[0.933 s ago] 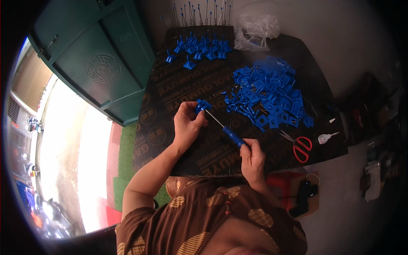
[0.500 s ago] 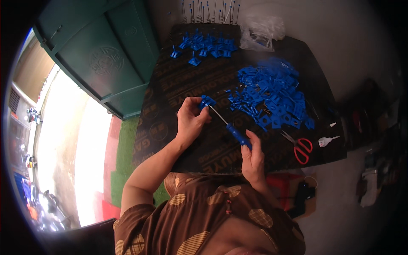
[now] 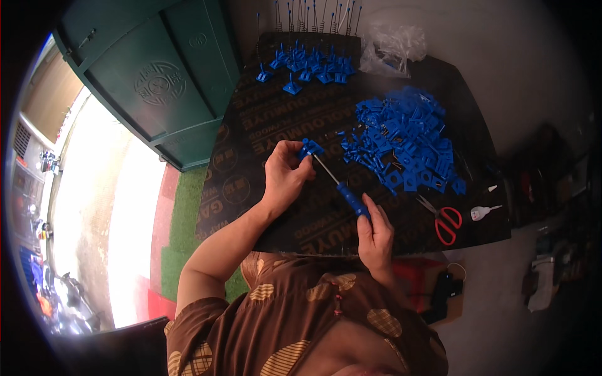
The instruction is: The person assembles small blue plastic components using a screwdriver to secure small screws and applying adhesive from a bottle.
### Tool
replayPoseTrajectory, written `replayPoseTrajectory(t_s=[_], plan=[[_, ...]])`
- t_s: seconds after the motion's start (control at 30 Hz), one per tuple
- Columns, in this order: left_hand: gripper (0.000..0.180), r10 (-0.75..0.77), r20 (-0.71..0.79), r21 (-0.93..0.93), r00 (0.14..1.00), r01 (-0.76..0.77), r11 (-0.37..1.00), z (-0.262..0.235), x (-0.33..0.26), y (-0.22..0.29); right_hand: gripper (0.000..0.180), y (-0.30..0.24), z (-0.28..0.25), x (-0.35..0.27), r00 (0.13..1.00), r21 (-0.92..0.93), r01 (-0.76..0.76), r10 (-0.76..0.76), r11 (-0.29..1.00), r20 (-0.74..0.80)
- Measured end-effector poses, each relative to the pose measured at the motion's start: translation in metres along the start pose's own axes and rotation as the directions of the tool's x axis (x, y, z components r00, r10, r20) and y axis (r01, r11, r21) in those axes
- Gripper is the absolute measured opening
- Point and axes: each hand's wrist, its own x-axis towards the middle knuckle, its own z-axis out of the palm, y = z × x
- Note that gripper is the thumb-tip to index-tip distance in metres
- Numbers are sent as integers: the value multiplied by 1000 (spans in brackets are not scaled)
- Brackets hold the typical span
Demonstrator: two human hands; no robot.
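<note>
Between the thumb and fingers of my left hand (image 3: 285, 175) is a small blue plastic part (image 3: 310, 149), held above the dark table. My right hand (image 3: 375, 235) is closed on the handle end of a blue-handled screwdriver (image 3: 352, 199). Its metal shaft slants up to the left, and the tip meets the blue part; the exact contact point is too small to make out. To the right of the part spreads a large heap of loose blue plastic pieces (image 3: 407, 141), with small ones along its left side.
At the table's far end stand several blue pieces with upright tips (image 3: 313, 62), and thin rods with springs (image 3: 313, 19) behind them. A clear plastic bag (image 3: 392, 50) lies beside them. Red-handled scissors (image 3: 447, 225) and a small white bottle (image 3: 483, 212) rest at the right. A green door (image 3: 157, 81) stands left.
The view has shifted slightly. My right hand's fingers have changed position around the screwdriver handle, while my left hand keeps its hold on the blue part.
</note>
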Motion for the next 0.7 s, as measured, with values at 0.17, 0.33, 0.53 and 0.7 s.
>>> replayPoseTrajectory(t_s=[0.17,0.33,0.53,0.7], plan=[[22,9,-13,-55,1000,-9,998,1,1,-4,32,4,8,0,987,-75,131,-137,989,-88],[23,-1,0,-23,1000,1,1000,1,0,-1,14,2,8,-8,968,333,-221,247,917,-37],[21,-38,64,27,997,36,999,-3,0,-5,19,7,2,-8,982,110,-159,168,981,-85],[20,-12,41,-23,999,13,1000,1,0,-2,30,4,1,2,997,8,9,-8,1000,-73]])
